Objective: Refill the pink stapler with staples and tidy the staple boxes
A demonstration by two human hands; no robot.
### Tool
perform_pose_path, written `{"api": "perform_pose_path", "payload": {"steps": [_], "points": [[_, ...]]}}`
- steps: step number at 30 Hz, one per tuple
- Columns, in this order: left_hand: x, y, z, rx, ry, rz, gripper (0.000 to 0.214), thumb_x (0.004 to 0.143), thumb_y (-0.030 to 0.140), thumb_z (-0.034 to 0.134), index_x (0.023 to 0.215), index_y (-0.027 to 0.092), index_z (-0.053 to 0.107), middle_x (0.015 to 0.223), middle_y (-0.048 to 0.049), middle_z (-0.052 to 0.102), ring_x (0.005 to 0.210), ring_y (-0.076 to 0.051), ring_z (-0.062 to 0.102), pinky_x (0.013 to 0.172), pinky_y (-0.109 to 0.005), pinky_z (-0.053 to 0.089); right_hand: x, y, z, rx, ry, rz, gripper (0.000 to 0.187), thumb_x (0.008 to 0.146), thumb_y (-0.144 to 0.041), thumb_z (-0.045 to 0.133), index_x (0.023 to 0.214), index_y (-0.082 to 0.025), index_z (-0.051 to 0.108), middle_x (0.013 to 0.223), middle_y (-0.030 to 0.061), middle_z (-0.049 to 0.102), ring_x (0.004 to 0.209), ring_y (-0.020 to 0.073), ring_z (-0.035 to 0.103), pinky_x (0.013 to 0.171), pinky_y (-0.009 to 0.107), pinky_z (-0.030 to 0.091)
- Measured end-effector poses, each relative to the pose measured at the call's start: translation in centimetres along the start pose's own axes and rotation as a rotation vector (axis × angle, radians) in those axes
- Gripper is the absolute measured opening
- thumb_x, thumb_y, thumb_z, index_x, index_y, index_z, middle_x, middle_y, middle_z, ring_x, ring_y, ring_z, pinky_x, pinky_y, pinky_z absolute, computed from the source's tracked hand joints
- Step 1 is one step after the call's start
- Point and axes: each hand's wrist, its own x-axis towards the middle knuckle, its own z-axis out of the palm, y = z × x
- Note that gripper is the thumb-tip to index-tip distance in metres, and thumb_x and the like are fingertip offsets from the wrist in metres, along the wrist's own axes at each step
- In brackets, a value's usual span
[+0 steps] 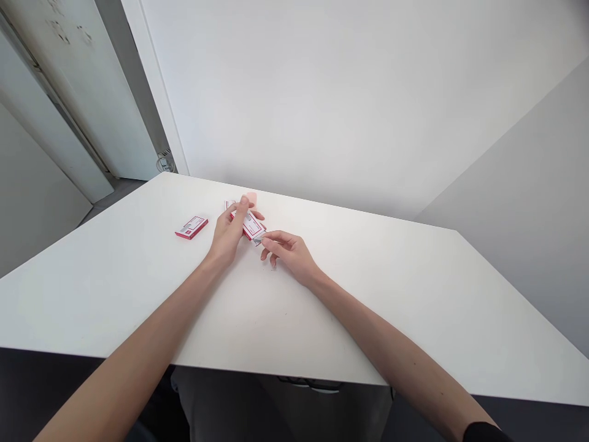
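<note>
My left hand [229, 232] grips a small red and white box [253, 226] by its far end and keeps it just above the white table [414, 294]. My right hand [286, 250] pinches something small and grey at the box's near end; I cannot make out what it is. A second red and white box [191, 227] lies flat on the table to the left of my left hand. Behind the held box sits a small pink item [251, 197] beside a bit of white and red packaging [229, 204].
The table stands against a white wall, with a grey wall to the right. A door and a strip of dark floor show at the far left. The table's near edge runs just below my forearms.
</note>
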Motion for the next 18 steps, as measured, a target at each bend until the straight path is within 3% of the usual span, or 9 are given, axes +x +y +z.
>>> {"api": "perform_pose_path", "payload": {"steps": [3,7,11,14,18], "points": [[0.01,-0.13,-0.02,0.038,0.030,0.053,0.059,0.088,0.079,0.064,0.085,0.020,0.065,0.083,-0.0065,0.075,0.066,-0.018,0.070,0.055,-0.028,0.051,-0.01,-0.10,0.00,0.021,-0.014,0.015,0.034,0.084,-0.054,0.083,0.099,-0.023,0.080,0.090,0.0040,0.074,0.070,0.0148,0.067,0.055,0.026,0.051],[0.29,-0.23,-0.19,0.012,0.149,0.061,0.059,0.089,0.080,0.062,0.084,0.021,0.064,0.078,-0.0054,0.074,0.066,-0.018,0.070,0.057,-0.028,0.050,-0.16,-0.10,-0.04,-0.002,-0.026,0.036,0.032,0.086,-0.053,0.082,0.100,-0.025,0.080,0.084,0.0025,0.071,0.066,0.0135,0.062,0.057,0.027,0.051],[0.65,-0.37,-0.37,0.005,0.206,0.032,0.059,0.089,0.081,0.059,0.082,0.022,0.063,0.075,-0.0046,0.072,0.066,-0.017,0.068,0.058,-0.028,0.049,-0.23,-0.32,0.01,-0.008,0.010,0.000,0.031,0.083,-0.053,0.083,0.099,-0.026,0.079,0.109,0.0055,0.072,0.077,0.0151,0.064,0.056,0.027,0.051],[0.74,-0.63,-0.39,0.014,0.176,-0.009,0.060,0.087,0.081,0.062,0.083,0.022,0.063,0.075,-0.0049,0.072,0.065,-0.018,0.068,0.058,-0.028,0.050,-0.08,-0.33,0.12,0.011,0.094,-0.044,0.029,0.082,-0.051,0.084,0.097,-0.026,0.078,0.124,0.0061,0.065,0.086,0.0158,0.063,0.055,0.026,0.051],[0.58,-0.92,-0.31,0.115,0.045,-0.039,0.061,0.086,0.081,0.064,0.081,0.020,0.066,0.080,-0.0065,0.074,0.061,-0.016,0.064,0.055,-0.028,0.048,0.07,0.07,0.31,-0.061,0.124,-0.097,0.024,0.085,-0.048,0.082,0.099,-0.028,0.081,0.120,0.0050,0.061,0.084,0.0137,0.061,0.054,0.024,0.050]]}}
